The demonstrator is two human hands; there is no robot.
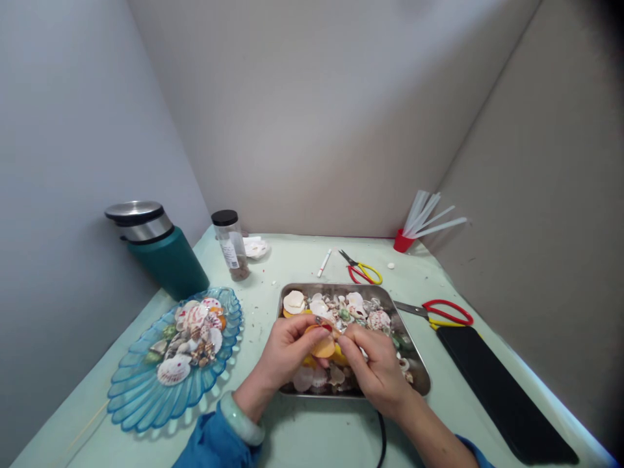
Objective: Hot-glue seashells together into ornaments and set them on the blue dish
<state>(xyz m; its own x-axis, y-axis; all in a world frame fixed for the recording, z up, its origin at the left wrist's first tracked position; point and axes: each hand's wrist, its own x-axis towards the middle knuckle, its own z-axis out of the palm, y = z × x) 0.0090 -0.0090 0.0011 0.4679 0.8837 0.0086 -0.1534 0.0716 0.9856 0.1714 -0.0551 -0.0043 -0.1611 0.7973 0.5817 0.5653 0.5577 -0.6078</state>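
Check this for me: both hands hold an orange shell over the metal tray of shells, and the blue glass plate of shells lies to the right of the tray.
Wrong side: the head view shows the blue glass plate left of the metal tray. The rest stands: left hand and right hand hold the orange shell over it.

Lit softly and evenly from above, bright without harshness. Throws only faint, diffuse shadows under the left hand (287,354), the right hand (377,367) and the blue glass dish (136,396). Glints mildly on the steel tray (336,286) rim and the green flask (166,257) lid. Bows straight edges outward, wide-angle fashion. Darkens into a vignette at the right corners. Softens slightly around the orange shell (322,344).
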